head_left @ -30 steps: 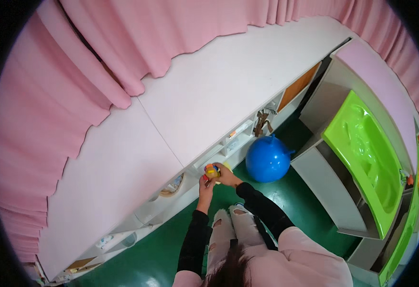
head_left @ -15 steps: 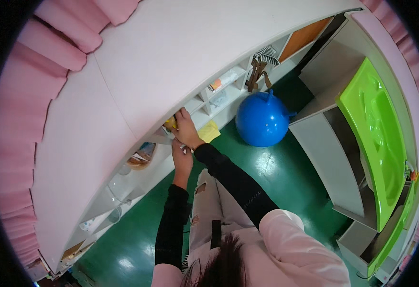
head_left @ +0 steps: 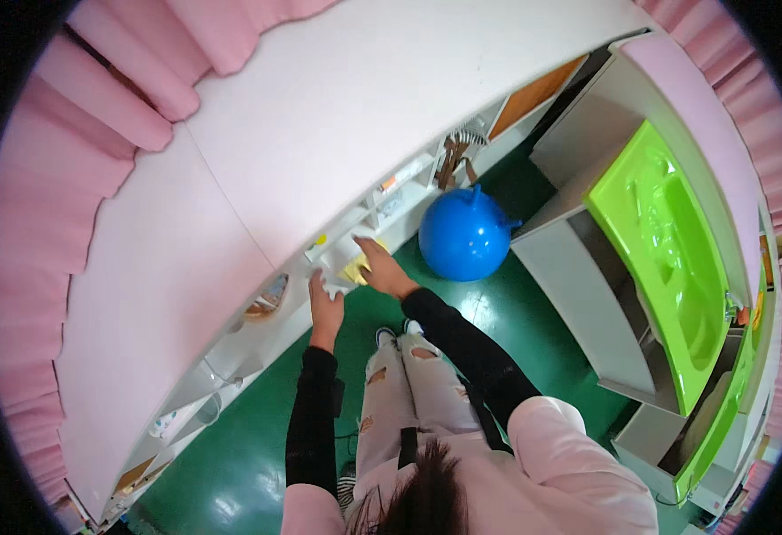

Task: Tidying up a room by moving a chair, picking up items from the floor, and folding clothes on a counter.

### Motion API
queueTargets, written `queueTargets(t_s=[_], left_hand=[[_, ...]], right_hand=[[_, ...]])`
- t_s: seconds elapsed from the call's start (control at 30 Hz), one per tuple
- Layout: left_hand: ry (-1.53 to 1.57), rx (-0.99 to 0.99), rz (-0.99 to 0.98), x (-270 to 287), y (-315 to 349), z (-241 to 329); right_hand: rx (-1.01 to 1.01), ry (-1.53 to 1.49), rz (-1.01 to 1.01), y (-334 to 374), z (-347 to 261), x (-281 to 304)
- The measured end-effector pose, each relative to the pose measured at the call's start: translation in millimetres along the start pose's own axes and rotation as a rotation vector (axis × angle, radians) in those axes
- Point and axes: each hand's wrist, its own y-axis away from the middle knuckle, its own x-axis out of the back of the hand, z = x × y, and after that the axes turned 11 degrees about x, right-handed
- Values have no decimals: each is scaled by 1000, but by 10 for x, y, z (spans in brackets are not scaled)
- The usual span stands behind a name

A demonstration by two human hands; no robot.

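My left hand (head_left: 325,309) is at the front of the white shelf unit (head_left: 297,308), fingers stretched out and apart, with nothing seen in it. To its right, my right hand (head_left: 385,273) reaches toward the same shelves. Its fingers are extended and open, just beside a yellow cloth (head_left: 352,271) that it partly covers; whether it touches the cloth I cannot tell. A small yellow object (head_left: 320,240) sits inside a compartment beyond both hands, mostly hidden by the counter top.
A white counter top (head_left: 230,178) curves above the shelves. A basket-like brown item (head_left: 268,299) and clear containers (head_left: 208,410) occupy the left shelves. A blue ball with knobs (head_left: 465,234) rests on the green floor (head_left: 533,330). At right stands a unit with a green sink (head_left: 627,250).
Both hands have come away from the yellow object, which now stays in the compartment, and have moved apart with fingers opened. The view has shifted slightly.
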Motion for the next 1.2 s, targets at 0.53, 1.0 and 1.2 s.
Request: queueTargets(t_s=[0.53,1.0,1.2], left_hand=[[245,537,-279,1314,2108,-1731],[642,1204,-311,2016,4613,-3052],[-572,248,-458,3230,5113,-3600]], right_hand=[[-545,138,-292,2957,-31,1035],[-633,-48,-339,2620,-254,312],[-482,183,-481,2165,-1107,-923]])
